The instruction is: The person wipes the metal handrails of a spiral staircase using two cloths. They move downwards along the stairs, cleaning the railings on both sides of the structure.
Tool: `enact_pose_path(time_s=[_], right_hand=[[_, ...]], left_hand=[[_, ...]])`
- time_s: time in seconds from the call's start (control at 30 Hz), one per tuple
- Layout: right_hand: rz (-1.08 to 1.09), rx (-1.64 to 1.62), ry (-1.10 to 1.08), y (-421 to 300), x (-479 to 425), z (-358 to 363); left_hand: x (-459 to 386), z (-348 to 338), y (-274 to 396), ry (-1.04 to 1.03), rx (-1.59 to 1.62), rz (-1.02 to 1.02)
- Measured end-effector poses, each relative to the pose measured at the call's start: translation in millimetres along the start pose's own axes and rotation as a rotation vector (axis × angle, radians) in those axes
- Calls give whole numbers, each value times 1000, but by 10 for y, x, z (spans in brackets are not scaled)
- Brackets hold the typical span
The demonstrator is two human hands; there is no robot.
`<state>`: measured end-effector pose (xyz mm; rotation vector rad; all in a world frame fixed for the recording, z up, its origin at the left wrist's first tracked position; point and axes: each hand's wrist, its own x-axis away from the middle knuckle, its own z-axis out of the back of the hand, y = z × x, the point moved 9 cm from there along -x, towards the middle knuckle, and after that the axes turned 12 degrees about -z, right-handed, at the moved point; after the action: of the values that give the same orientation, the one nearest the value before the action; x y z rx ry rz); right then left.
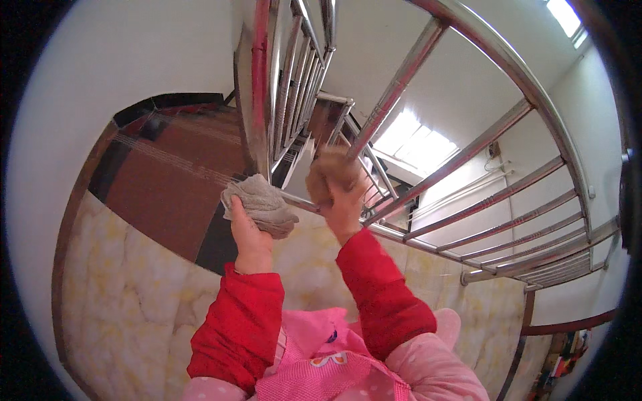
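Note:
My left hand point(252, 245) grips a folded grey cloth point(261, 203), thumb on top, near the foot of a metal post point(262, 100). My right hand point(346, 205) is closed on a brown cloth point(328, 173), blurred, at the lower part of a stainless steel baluster point(396, 90). From this angle I cannot tell whether the cloth wraps the bar or only lies against it. The baluster belongs to a metal stair railing point(541, 100) that curves away to the right.
Brown stair treads point(165, 170) with dark edges descend at the left beside a white wall point(65, 125). Marbled floor tiles point(125, 280) lie underfoot. Beyond the railing is the open stairwell, with a bright window point(416, 143) below. Several blurred items point(562, 361) are at the lower right.

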<state>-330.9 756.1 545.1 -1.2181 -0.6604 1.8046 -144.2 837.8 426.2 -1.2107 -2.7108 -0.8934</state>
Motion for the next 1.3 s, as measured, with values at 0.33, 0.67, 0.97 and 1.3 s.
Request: enact_pose_path(time_s=[0.33,0.67,0.97,1.3], right_hand=[[-495,-1114,-295,251,76,-299],[500,180,510,-1709,-976,957],[245,443,343,-79,77,45],[-185,91,-75,721,580,117]], left_hand=[[50,-33,-30,37,-23,62],[12,-55,-107,-103,-98,25],[-36,89,-154,-12,-15,35],[92,-48,-286,13,-108,103]])
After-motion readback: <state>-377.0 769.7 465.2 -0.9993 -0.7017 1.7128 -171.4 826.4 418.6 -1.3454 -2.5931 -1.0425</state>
